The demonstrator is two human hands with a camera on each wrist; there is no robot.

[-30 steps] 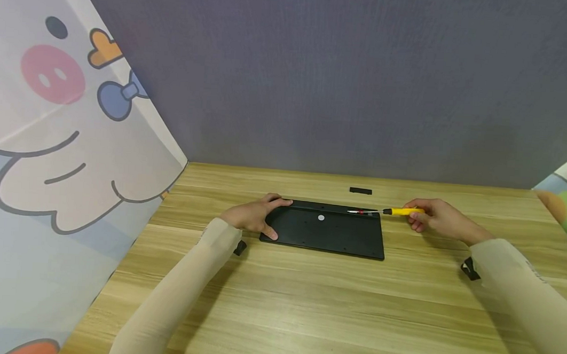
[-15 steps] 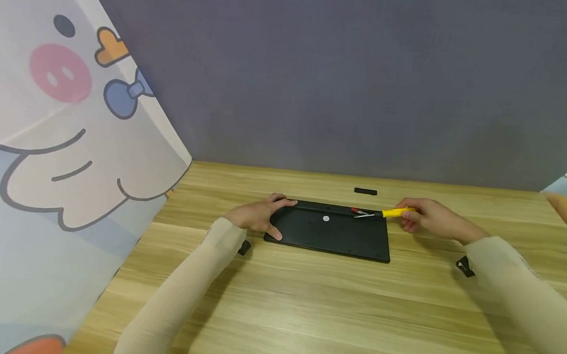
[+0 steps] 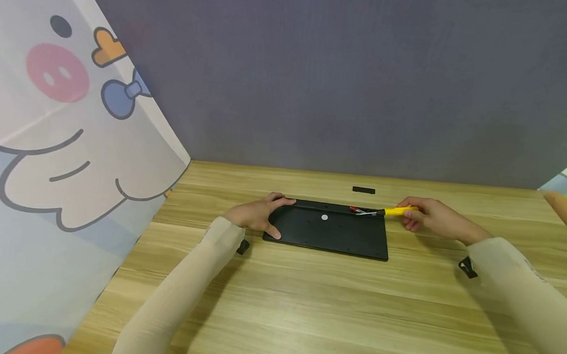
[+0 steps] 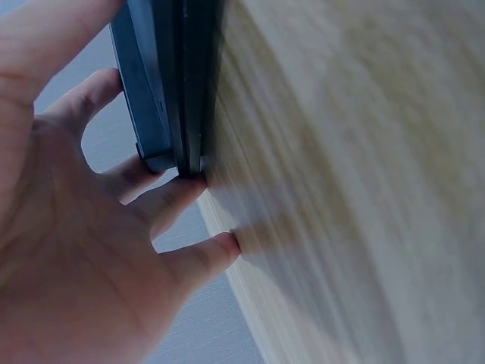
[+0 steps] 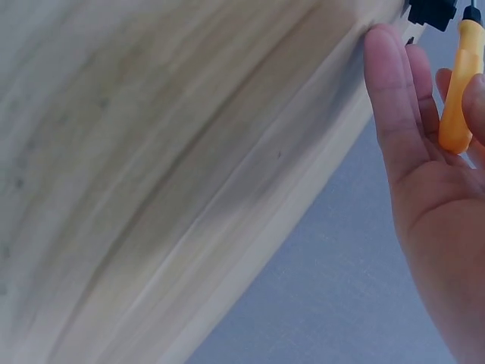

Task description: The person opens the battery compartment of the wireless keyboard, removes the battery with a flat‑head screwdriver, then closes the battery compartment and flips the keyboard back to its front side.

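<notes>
A black keyboard lies underside up on the wooden table, a round white sticker near its middle. My left hand grips its left end, thumb on the underside and fingers at the far edge. In the left wrist view, fingertips touch the keyboard's side and the little finger reaches the wood. My right hand holds a screwdriver by its yellow handle. Its metal shaft points left over the slot at the keyboard's far right, overlapping a small red and silver battery there. The right wrist view shows the handle between fingers and thumb.
A small black cover lies on the table behind the keyboard. A grey panel rises along the table's back edge. To the left stands a wall with cartoon prints.
The screwdriver's shaft has tilted, its tip now lower toward the near side. The battery lies at a different angle, red end to the left. My left hand keeps its hold on the keyboard.
</notes>
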